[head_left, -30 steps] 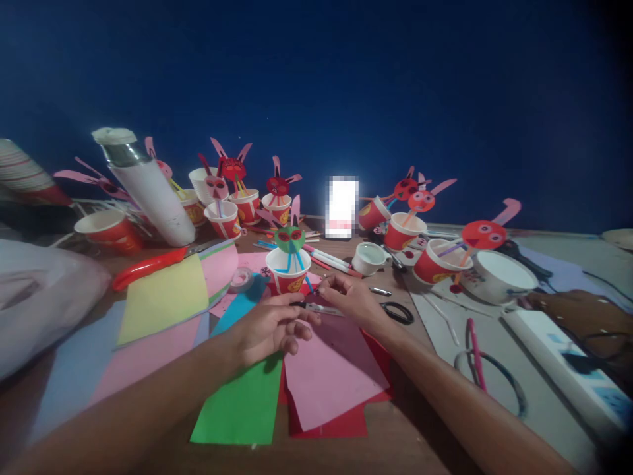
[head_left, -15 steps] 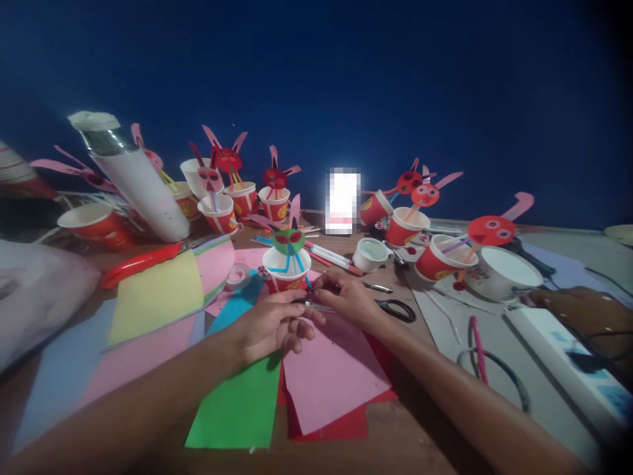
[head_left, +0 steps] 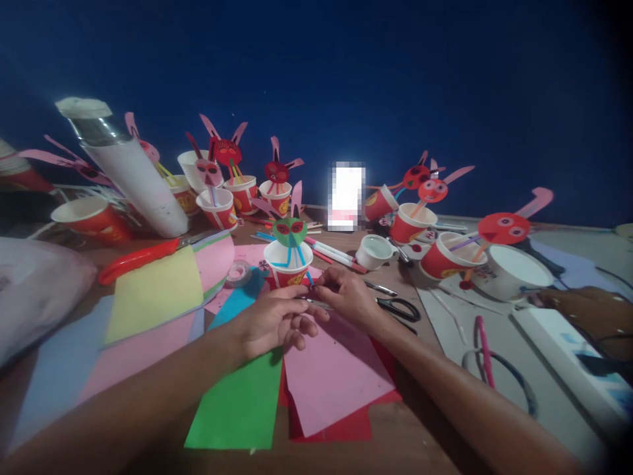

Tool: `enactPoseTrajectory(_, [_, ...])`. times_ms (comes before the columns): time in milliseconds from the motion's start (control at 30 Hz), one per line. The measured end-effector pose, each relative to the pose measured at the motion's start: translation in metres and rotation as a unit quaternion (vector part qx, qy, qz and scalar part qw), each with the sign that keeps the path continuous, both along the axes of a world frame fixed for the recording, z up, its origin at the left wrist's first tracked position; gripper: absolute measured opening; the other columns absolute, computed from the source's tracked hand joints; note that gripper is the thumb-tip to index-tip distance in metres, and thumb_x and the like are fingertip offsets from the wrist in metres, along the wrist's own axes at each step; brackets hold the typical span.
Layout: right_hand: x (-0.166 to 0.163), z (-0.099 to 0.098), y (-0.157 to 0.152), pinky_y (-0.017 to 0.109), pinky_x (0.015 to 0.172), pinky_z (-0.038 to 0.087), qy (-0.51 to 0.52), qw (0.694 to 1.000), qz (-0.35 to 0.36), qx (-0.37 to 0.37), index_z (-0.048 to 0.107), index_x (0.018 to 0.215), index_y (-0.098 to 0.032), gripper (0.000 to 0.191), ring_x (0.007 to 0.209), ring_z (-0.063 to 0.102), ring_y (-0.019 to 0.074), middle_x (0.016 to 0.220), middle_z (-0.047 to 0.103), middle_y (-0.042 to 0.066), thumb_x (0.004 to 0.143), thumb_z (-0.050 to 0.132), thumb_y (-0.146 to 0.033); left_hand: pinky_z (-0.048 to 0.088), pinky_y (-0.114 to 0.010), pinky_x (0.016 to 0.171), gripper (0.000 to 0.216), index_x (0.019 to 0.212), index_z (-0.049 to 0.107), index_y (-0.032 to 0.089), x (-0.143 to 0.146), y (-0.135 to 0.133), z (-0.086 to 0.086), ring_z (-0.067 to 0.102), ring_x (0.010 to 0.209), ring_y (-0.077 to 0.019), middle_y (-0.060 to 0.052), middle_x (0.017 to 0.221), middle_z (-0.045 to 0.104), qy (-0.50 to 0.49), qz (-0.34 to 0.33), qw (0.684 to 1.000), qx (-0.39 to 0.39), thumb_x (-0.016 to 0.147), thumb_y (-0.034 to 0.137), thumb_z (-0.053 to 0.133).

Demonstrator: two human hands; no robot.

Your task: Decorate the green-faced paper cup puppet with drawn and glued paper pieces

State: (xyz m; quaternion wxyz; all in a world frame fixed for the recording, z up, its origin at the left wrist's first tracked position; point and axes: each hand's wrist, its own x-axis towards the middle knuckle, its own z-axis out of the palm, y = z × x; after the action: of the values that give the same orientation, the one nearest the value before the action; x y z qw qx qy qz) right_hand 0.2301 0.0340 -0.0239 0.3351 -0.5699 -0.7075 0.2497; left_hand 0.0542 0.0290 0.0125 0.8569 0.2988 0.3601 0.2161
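Observation:
In the middle stands a red-and-white paper cup with a green paper face, pink ears and blue straw limbs. One blue straw hangs over the cup's right side to my fingertips. My left hand pinches at its lower end with the foremost fingers, the others loosely spread. From the right, my right hand closes thumb and index at the same straw end; a tiny dark bit there is too small to name. Below both hands lies a pink paper sheet, with black-handled scissors beside my right wrist.
More decorated paper cups stand behind, left and right. A white bottle leans at left, near a red-handled cutter. Markers, a small white cup, a lit phone and a power strip are around.
The view has shifted slightly. Both hands stay together at the straw's end, with only small finger movement; the cup keeps its place.

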Motion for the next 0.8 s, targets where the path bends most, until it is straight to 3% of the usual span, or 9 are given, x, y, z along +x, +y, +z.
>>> enactPoseTrajectory(333, [-0.0019, 0.0015, 0.0006, 0.022, 0.057, 0.038, -0.01, 1.0, 0.0, 0.013, 0.06, 0.071, -0.017, 0.005, 0.058, 0.054, 0.0108, 0.066, 0.062, -0.001, 0.074, 0.056, -0.019, 0.047, -0.02, 0.042, 0.037, 0.116, 0.038, 0.012, -0.0006, 0.0015, 0.0014, 0.063, 0.059, -0.0139, -0.012, 0.087, 0.065, -0.003, -0.025, 1.0, 0.004, 0.081, 0.008, 0.048])
enactPoseTrajectory(567, [-0.0008, -0.0011, 0.0005, 0.024, 0.062, 0.042, 0.001, 1.0, 0.015, 0.003, 0.064, 0.092, -0.018, 0.017, 0.069, 0.059, 0.0141, 0.082, 0.067, 0.003, 0.077, 0.055, -0.022, 0.049, -0.022, 0.042, 0.042, 0.118, 0.037, 0.013, -0.0015, 0.0027, 0.0011, 0.063, 0.06, -0.0146, -0.012, 0.087, 0.065, -0.007, -0.035, 0.999, 0.004, 0.079, 0.01, 0.052])
enactPoseTrajectory(800, [0.0006, 0.0, 0.0001, 0.022, 0.056, 0.037, -0.037, 0.999, 0.026, 0.008, 0.067, 0.079, -0.019, 0.014, 0.06, 0.054, 0.0115, 0.068, 0.064, 0.0, 0.077, 0.055, -0.023, 0.048, -0.021, 0.042, 0.037, 0.116, 0.04, 0.012, -0.0008, 0.0022, 0.0014, 0.063, 0.059, -0.0142, -0.012, 0.087, 0.065, 0.002, -0.029, 1.0, 0.005, 0.08, 0.009, 0.051])
